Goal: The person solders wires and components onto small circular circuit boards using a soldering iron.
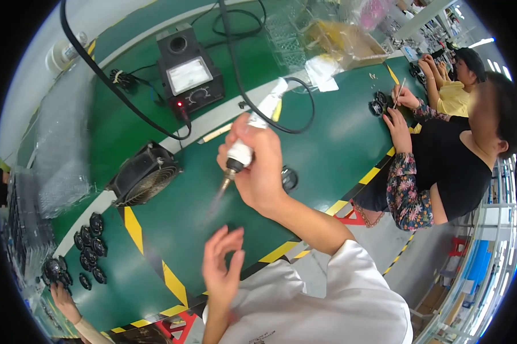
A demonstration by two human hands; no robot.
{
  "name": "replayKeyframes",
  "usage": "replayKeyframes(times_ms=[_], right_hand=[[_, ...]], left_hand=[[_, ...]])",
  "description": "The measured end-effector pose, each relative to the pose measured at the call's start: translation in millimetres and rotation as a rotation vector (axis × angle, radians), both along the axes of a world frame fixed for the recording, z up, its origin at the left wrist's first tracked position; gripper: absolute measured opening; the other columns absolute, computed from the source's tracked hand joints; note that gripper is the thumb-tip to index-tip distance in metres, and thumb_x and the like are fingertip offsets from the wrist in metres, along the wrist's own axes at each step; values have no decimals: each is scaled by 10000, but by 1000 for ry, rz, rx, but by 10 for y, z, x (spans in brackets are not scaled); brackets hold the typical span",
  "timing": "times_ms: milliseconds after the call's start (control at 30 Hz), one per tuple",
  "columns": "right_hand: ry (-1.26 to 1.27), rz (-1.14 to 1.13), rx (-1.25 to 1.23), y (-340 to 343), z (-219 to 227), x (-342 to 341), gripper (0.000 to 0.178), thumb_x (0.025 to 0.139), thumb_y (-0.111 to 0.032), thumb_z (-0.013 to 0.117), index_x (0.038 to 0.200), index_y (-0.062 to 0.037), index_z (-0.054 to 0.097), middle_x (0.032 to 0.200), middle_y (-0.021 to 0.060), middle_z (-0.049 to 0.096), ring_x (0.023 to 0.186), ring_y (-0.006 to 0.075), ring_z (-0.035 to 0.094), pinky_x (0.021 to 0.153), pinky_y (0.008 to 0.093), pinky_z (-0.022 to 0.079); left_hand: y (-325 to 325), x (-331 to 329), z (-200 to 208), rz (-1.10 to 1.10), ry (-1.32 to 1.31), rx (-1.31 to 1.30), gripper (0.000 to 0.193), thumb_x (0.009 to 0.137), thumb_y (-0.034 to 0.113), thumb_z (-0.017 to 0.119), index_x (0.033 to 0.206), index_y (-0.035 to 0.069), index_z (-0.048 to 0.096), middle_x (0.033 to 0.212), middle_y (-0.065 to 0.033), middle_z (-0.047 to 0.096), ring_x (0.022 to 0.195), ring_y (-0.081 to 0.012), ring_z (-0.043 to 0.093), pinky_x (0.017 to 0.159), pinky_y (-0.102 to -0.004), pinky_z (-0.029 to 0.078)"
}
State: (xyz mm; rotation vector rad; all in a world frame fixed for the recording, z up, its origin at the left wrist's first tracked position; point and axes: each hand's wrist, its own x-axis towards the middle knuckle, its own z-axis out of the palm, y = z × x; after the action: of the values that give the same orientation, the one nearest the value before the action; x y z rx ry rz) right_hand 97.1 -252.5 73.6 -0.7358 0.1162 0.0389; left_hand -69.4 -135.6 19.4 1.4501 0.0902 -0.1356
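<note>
Steady iron, clear fingers

We have the soldering iron [241, 152] in our right hand [259, 152], clamped between thumb and fingers around its white handle, with the metal end slanting down and to the left over the green table [338, 149]. The tip is blurred, so we cannot tell whether it touches anything. Our left hand [221, 265] is below it, fingers loosely curled and thumb apart from them, with nothing visible in the grasp.

A round black part [291, 179] lies on the table just to the right of our right hand, partly hidden by it. The black control box [189, 77] stands beyond, its red light lit, and the cable [311, 117] loops beside our grip. The fan [149, 178] sits to the left, near the table's far edge.

To handle the iron well, we should treat its metal end as hot, keep our grip on the handle, and hold our left fingers out of the tip's path. A slower wrist would steady the point, and the loop of cable is best kept from tugging at the handle. Another person's hand [65, 303] is at the far left, beside more black parts [91, 247], so we should keep the tip well away from that side.
</note>
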Motion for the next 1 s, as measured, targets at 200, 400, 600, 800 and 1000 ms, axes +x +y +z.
replayKeyframes(times_ms=[200, 400, 600, 800, 1000], right_hand=[[56, 29, -130, 90, -152, -20, 120, 832, -176, 536, 828, -67, 487, 718, 21, 503, 574, 70, 473, 422, 222, 301], [79, 84, -211, 275, -401, 54, 116, 829, -180, 542, 798, -72, 512, 701, 5, 507, 570, 50, 458, 428, 212, 306], [80, -93, -308, 219, -708, 97, 167, 889, -218, 523, 811, -71, 514, 691, 12, 485, 583, 108, 489, 508, 259, 383], [153, 14, -321, 342, -583, 23, 163, 896, -186, 538, 860, -34, 491, 742, 22, 475, 554, 89, 423, 475, 216, 323], [169, -10, -319, 399, -553, 5, 170, 897, -199, 533, 827, -54, 477, 739, 0, 477, 523, 65, 366, 477, 223, 298]], left_hand=[[618, -470, 103, 35, 59, -1, 39, 856, -9, 523, 826, -8, 548, 748, -131, 614, 644, -158, 574, 617, -255, 465], [1191, -404, 32, 352, 67, -412, 130, 835, 73, 555, 939, 26, 494, 872, -86, 564, 761, -164, 519, 699, -266, 417], [1304, 21, 280, 472, -142, -399, 191, 899, 176, 526, 903, -15, 540, 868, -159, 612, 799, -251, 581, 766, -363, 459], [1414, 233, 562, 520, -449, 57, 126, 899, -36, 482, 966, -66, 583, 928, -154, 653, 857, -194, 621, 788, -291, 486], [1460, 196, 563, 535, -440, 167, 92, 866, -56, 514, 926, -53, 584, 905, -145, 638, 827, -187, 600, 770, -286, 477]])
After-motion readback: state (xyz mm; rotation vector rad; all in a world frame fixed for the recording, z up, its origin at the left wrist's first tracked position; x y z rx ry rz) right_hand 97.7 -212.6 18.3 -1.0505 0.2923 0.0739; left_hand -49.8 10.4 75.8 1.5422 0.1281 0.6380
